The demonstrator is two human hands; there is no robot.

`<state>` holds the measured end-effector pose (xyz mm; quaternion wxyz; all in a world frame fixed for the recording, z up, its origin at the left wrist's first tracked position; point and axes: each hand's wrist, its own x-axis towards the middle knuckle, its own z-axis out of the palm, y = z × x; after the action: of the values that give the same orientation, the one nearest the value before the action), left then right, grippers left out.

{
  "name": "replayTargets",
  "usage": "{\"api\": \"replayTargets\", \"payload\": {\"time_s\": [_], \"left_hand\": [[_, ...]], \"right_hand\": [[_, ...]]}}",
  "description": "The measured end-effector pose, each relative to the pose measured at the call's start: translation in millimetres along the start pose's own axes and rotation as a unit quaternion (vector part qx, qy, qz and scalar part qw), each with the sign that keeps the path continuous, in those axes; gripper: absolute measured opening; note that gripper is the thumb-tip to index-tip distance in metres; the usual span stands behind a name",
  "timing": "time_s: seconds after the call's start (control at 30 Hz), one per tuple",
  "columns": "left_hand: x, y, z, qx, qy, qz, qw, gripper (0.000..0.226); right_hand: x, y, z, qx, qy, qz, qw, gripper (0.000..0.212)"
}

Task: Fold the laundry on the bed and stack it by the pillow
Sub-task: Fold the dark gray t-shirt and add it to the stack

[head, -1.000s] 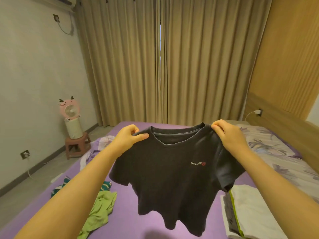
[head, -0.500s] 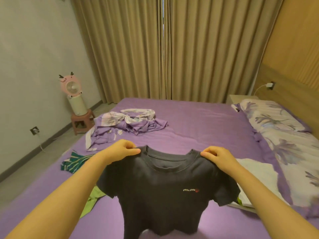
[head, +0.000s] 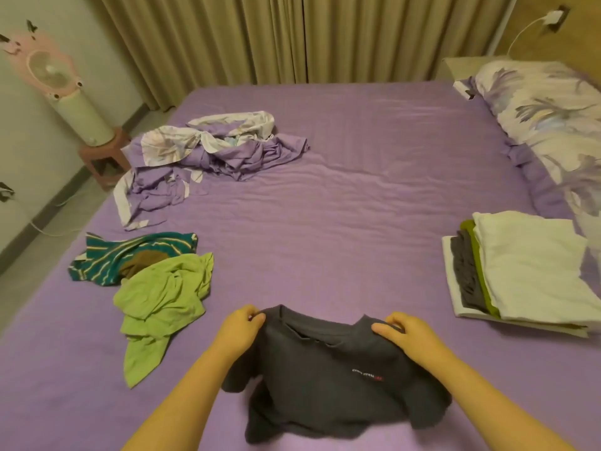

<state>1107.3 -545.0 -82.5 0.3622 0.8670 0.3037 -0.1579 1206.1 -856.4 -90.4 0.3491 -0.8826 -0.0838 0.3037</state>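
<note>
Lowered from chest height, the dark T-shirt (head: 338, 382) now sags onto the near bed (head: 357, 196), collar far, hem near, left hand (head: 242, 323) and right hand (head: 403, 330) each pinching a shoulder, folded stack (head: 527, 271) rightward.

We spot only one bit of print: a small white line of lettering with a red mark at its end on the chest of the dark T-shirt (head: 338, 382). It's upside down to us and too small and blurred to read. We find nothing else with text.
</note>
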Motion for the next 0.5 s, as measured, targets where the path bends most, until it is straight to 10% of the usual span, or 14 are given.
{"api": "replayTargets", "payload": {"time_s": [0.13, 0.5], "left_hand": [[60, -13, 1, 0.012, 0.014, 0.018, 1.0, 0.021], [236, 16, -3, 0.094, 0.016, 0.09, 0.991, 0.023]], "right_hand": [[45, 8, 16, -0.021, -0.045, 0.019, 0.999, 0.023], [182, 17, 2, -0.075, 0.151, 0.084, 0.982, 0.026]]}}
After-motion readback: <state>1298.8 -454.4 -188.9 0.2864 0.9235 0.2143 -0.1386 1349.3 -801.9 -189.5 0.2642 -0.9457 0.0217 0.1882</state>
